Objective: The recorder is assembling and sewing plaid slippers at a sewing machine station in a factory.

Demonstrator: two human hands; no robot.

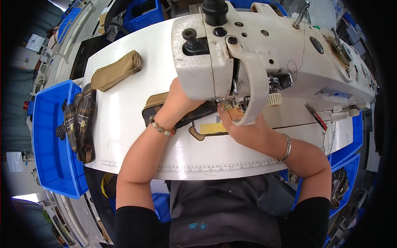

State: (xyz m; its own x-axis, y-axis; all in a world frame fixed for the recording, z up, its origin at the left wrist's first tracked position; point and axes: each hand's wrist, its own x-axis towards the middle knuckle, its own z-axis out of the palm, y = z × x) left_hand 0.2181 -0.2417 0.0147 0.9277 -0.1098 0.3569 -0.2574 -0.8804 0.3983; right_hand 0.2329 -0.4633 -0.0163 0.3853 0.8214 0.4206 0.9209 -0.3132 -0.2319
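A white sewing machine (209, 58) stands over the worktable. My left hand (180, 101) lies on a tan-and-dark pouch piece (151, 112), reaching toward the needle area; its fingers are mostly hidden by the machine head. My right hand (244, 128) is at the presser foot (225, 103), thumb against the pouch's dark edge, partly behind the curved guard. Below the pouch sit a yellow strip (211, 128) and a small curved tan piece (196, 134) on the table.
A tan stack (115, 70) and plaid pouches (78, 128) lie at the table's (120, 144) left, beside a blue bin (53, 161). Red-handled snips (320, 120) lie right. More blue bins (347, 173) flank the right. A printed ruler runs along the front edge.
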